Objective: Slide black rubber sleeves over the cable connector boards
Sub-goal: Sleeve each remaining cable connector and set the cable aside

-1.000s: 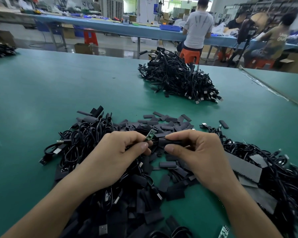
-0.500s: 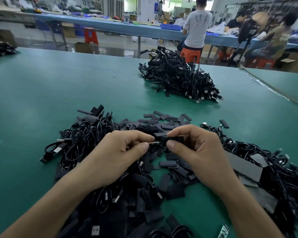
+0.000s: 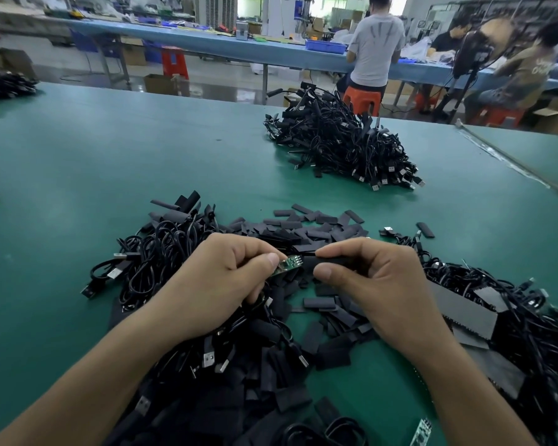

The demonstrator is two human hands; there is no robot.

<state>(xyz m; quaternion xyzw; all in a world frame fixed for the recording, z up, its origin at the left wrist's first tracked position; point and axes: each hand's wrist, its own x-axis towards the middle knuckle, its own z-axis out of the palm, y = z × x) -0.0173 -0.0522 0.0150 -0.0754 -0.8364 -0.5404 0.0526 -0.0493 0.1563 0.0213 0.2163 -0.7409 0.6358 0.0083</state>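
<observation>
My left hand [image 3: 219,281] pinches a small green connector board [image 3: 289,264] between thumb and fingers, above a heap of black cables and flat black rubber sleeves [image 3: 303,233]. My right hand [image 3: 374,281] pinches a black sleeve [image 3: 313,261] whose left end meets the board's right end. The board's green face is mostly uncovered. The cable attached to the board is hidden under my left hand.
A second pile of black cables [image 3: 342,146] lies farther back on the green table [image 3: 110,162]. Grey strips [image 3: 464,307] and more cables lie at the right. A loose board [image 3: 421,431] lies near the front edge. People sit at a blue bench [image 3: 207,43] behind.
Half a second ago the board was edge-on and barely visible between my hands; now its green face shows again beside the sleeve. Both hands stayed in place.
</observation>
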